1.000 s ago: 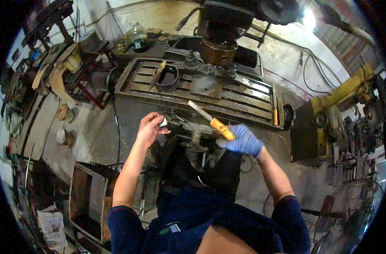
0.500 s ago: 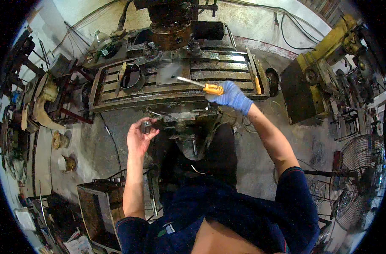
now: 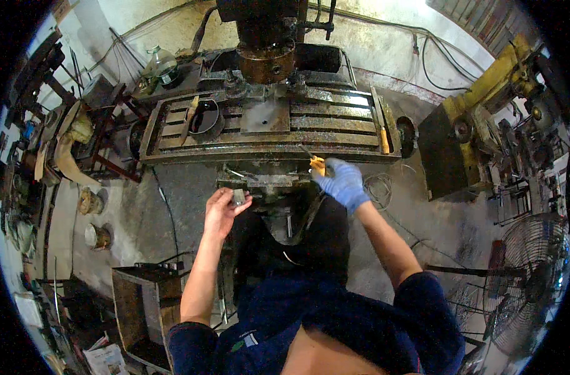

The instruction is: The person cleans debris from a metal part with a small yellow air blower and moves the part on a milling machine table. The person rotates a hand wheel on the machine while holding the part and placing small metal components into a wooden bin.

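Observation:
My bare left hand [image 3: 219, 212] is closed around a small grey metal block [image 3: 238, 197], held between thumb and fingers in front of the machine table. In a blue knit glove, my right hand [image 3: 343, 184] grips a yellow-handled screwdriver [image 3: 317, 165], its shaft pointing up and left by the table's front edge. Beyond the hands stretches a slotted milling machine table [image 3: 335, 143]. On it lies a flat metal plate [image 3: 253, 123] with a dark hole. A round pan [image 3: 218, 128] of dark liquid stands left of the plate, with a brush [image 3: 190, 115] beside it.
Above the plate hangs the machine's spindle head [image 3: 269, 62]. A yellow-handled file [image 3: 384, 139] lies at the table's right end. To the right are a yellow and dark machine [image 3: 444, 140] and a fan [image 3: 525, 281]. A wooden box [image 3: 138, 300] stands lower left.
My right hand has drawn the screwdriver back from over the plate toward me. My left hand has shifted slightly right, still holding the block. The whole view has shifted a little.

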A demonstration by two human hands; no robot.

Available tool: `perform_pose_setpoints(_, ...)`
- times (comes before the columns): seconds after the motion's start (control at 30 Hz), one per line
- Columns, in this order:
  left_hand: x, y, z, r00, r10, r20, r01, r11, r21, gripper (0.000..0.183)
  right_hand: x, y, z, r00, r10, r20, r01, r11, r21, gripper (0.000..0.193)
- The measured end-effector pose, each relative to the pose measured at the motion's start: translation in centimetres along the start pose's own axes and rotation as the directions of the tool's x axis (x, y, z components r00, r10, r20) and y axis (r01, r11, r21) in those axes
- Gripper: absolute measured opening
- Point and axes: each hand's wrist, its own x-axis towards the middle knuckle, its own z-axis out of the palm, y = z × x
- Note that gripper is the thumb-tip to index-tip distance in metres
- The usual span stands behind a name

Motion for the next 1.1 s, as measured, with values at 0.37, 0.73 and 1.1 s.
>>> perform_pose_setpoints(0.37, 1.8, -4.4, 6.8, 0.919, 0.352, 0.177, -0.353, 0.533, 0.769, 0.024, -5.2, -7.0, 4.5, 0.933, -0.338, 0.12, 0.297, 0.916, 0.269, 0.04)
perform_pose_setpoints(0.73, -0.1, -2.9, 7.2, 0.926, 0.051, 0.375, -0.342, 0.539, 0.77, 0.013, -3.8, -3.0, 4.3, 0.898, -0.204, 0.39, -0.073, 0.805, 0.589, 0.036)
perform_pose_setpoints(1.1, 7.8, 2.0, 7.9, 0.822, 0.292, 0.489, -0.48, -0.106, 0.871, 0.016, -5.2, 0.3, -0.1, 0.962, -0.183, 0.205, 0.017, 0.785, 0.619, 0.032)
